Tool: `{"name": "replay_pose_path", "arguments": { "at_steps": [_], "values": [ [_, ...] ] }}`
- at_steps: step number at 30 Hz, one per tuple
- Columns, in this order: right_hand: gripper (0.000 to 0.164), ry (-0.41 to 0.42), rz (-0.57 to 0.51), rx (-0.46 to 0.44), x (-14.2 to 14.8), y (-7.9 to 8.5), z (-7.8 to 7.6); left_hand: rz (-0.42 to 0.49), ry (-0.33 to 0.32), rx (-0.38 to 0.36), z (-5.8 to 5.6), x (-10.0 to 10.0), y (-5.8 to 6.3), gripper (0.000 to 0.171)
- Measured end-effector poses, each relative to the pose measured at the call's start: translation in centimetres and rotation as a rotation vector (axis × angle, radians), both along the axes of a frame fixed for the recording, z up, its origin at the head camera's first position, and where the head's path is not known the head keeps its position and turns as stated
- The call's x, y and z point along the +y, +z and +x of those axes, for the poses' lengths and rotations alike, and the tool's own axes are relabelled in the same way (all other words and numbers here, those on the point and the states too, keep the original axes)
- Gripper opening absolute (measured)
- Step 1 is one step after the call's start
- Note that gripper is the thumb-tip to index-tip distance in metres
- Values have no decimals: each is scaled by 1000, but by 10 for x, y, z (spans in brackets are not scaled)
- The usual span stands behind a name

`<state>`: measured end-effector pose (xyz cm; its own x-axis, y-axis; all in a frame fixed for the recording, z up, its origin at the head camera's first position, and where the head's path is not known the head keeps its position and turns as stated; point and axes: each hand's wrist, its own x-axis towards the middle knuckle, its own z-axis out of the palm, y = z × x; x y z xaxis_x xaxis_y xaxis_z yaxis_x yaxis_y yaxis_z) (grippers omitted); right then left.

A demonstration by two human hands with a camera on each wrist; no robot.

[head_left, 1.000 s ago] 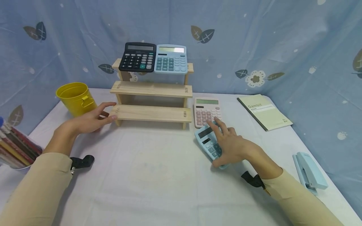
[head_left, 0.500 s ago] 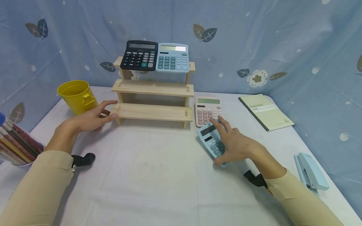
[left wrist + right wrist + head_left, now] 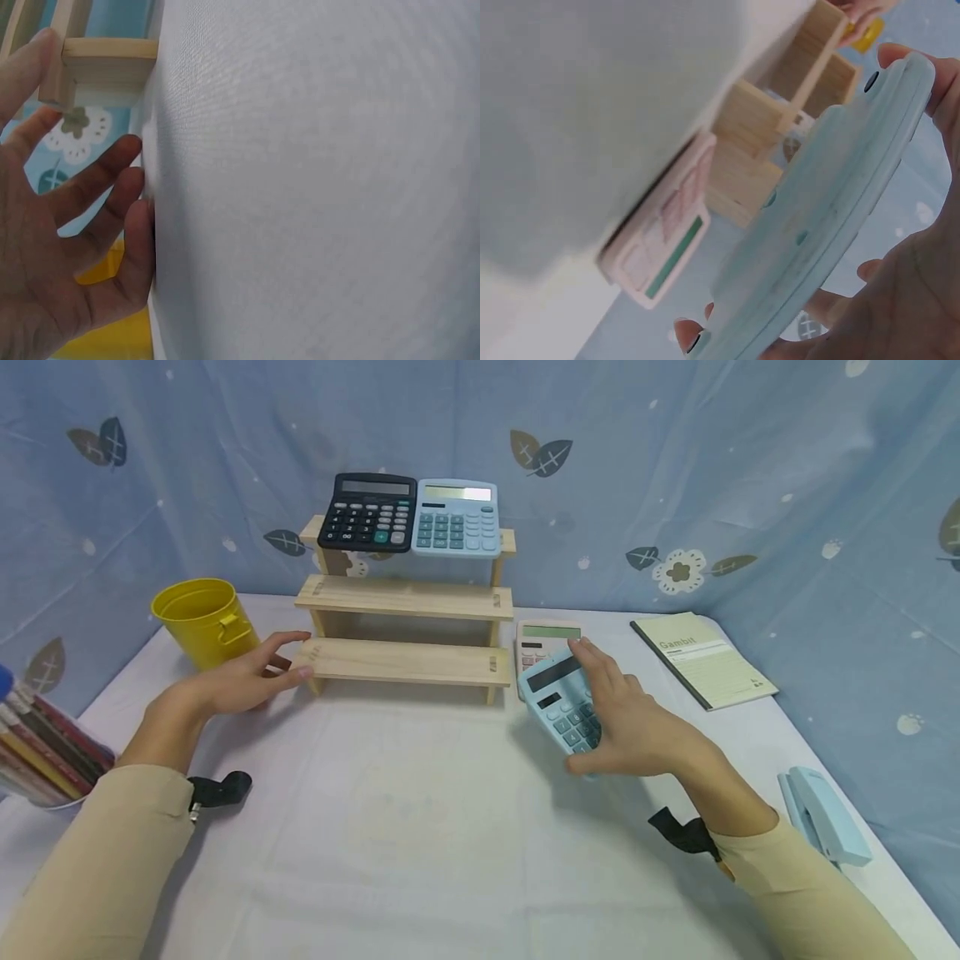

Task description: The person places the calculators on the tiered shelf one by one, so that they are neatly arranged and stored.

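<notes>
My right hand (image 3: 637, 727) grips a light blue calculator (image 3: 558, 710) by its edges, thumb at the near end and fingers at the far end. It is raised and tilted above the white table; the right wrist view shows its underside (image 3: 795, 232). Behind it, a pink calculator (image 3: 531, 642) lies on the table, partly covered in the head view. My left hand (image 3: 232, 682) pinches the left end of the bottom board of a three-step wooden shelf (image 3: 405, 660) between thumb and index finger, other fingers loosely bent. A black calculator (image 3: 369, 514) and another light blue calculator (image 3: 456, 518) lean on the top step.
A yellow bucket (image 3: 202, 625) stands behind my left hand. At the left edge is a cup of pencils (image 3: 48, 752). A notebook (image 3: 703, 660) and a light blue stapler (image 3: 828, 817) lie on the right. A patterned blue cloth (image 3: 480, 418) hangs behind.
My right hand has lifted the light blue calculator off the table, up and slightly away from me, so it now overlaps more of the pink one. The left hand stays at the shelf.
</notes>
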<state>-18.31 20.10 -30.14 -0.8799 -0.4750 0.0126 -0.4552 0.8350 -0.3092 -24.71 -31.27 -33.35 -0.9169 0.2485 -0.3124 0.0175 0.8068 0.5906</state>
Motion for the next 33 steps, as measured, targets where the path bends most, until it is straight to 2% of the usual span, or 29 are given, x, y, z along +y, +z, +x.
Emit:
{"name": "replay_pose_path", "arguments": {
  "at_steps": [6, 20, 33],
  "values": [
    [138, 13, -45, 46, -6, 8, -2, -1, 6, 1, 2, 0, 1, 90],
    [135, 74, -135, 80, -22, 18, -7, -6, 7, -7, 0, -1, 0, 91],
    [130, 111, -197, 132, -52, 19, -19, 6, 13, -10, 1, 0, 1, 92]
  ]
}}
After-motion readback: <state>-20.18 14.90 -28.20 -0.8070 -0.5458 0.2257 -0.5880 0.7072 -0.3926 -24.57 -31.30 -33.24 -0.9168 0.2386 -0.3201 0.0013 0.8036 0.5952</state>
